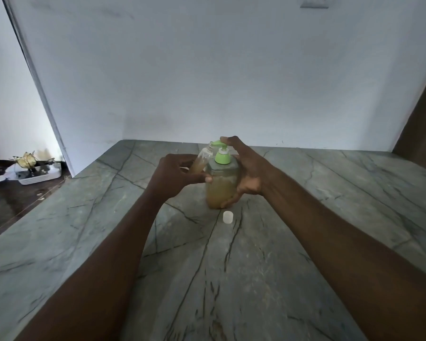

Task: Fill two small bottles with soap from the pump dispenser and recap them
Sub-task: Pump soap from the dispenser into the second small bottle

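A clear pump dispenser (221,187) with a green pump head (222,153) stands on the grey stone counter (231,267), about half full of amber soap. My right hand (247,172) wraps around its right side, thumb low on the jar, with a finger on top of the pump head. My left hand (176,177) grips a small clear bottle (203,159), tilted with its open mouth under the green spout; amber soap fills its lower part. A small white cap (227,217) lies on the counter in front of the dispenser. Only one small bottle is in view.
The counter meets a white wall at the back. Its left edge drops to a dark floor, where a white tray (38,177) holds a yellowish object. A brown panel (421,124) rises at the right edge.
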